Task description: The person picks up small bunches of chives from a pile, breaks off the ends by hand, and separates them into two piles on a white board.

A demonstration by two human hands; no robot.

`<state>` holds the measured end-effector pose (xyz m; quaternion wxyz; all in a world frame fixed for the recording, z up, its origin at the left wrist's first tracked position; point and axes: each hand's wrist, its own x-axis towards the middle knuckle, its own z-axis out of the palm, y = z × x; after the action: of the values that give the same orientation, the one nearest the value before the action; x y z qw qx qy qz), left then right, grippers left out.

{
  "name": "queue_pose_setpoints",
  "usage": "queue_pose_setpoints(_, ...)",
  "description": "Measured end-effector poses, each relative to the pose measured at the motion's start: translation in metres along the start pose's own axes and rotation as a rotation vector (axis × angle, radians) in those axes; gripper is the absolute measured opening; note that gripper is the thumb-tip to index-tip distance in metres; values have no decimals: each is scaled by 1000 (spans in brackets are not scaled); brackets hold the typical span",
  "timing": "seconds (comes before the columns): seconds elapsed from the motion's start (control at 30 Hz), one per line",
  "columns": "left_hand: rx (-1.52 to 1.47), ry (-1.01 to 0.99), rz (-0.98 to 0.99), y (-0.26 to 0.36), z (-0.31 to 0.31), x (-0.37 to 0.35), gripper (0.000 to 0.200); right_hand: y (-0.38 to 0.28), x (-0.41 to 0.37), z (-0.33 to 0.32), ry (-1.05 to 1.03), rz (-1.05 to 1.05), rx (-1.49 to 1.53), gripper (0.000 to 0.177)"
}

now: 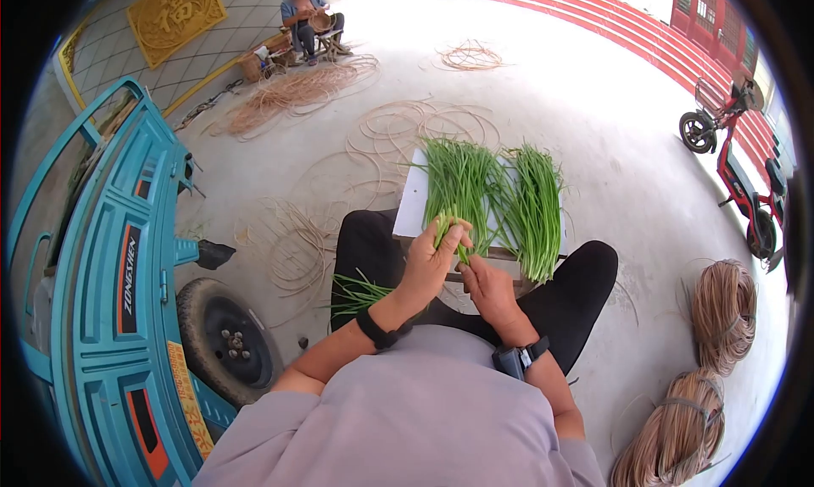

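My left hand (434, 258) is closed around a small bunch of garlic chives (444, 222), pale stem ends sticking up past its fingers. Close beside it, my right hand (490, 290) has thumb and fingers pinched together at the lower part of the stems; the exact piece between them is hard to make out. Just beyond the hands, a white board (412, 200) carries a left pile of chives (462, 169) and a right pile of chives (536, 211). More green chives (358, 295) lie by my left thigh, partly hidden by my forearm.
A blue three-wheeler (106, 292) with a wheel (227, 339) stands at left. Coils of cane strips (381, 139) spread across the floor ahead. Bundled strips (722, 309) and a red scooter (739, 169) are at right. Another person (307, 21) sits far back, holding a basket.
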<state>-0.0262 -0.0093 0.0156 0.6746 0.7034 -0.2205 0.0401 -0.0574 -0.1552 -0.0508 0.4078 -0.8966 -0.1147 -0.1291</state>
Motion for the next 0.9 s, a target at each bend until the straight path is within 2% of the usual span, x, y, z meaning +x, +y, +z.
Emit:
queue_pose_setpoints(0.03, 19, 1, -47, 2, -1, -1, 26, 0, 0, 0, 7, -14, -11, 18)
queue_pose_setpoints(0.23, 100, 4, 26, 1, -3, 1, 34, -1, 0, 0, 20, -51, -43, 17)
queue_pose_setpoints(0.33, 92, 38, 162, -6, -5, 4, 38, 1, 1, 1, 30, -59, -57, 18)
queue_pose_setpoints(0.4, -112, 33, 127, -7, -5, 5, 36, 1, 0, 0, 30, -60, -55, 19)
queue_pose_setpoints(0.47, -381, 8, -54, 9, -15, 2, 34, 1, -1, 0, 29, -62, -75, 18)
queue_pose_setpoints(0.53, -380, 152, 9, 29, -30, 5, 32, 6, -2, 4, 62, -93, -70, 16)
queue_pose_setpoints(0.6, -409, 309, 122, 59, -55, 10, 33, 10, -1, 4, 68, -21, -68, 16)
queue_pose_setpoints(0.7, -208, 489, 395, 107, -97, 2, 36, 12, 0, 1, 119, 66, -18, 18)
queue_pose_setpoints(0.77, 165, 911, 601, 148, -87, -9, 43, 15, 2, 0, 166, 141, 25, 20)
queue_pose_setpoints(0.83, 429, 1127, 902, 162, -102, -20, 50, 17, 2, -3, 283, 176, 72, 22)
queue_pose_setpoints(0.9, 561, 1148, 1049, 163, -107, -24, 51, 11, 0, -14, 388, 199, 87, 18)
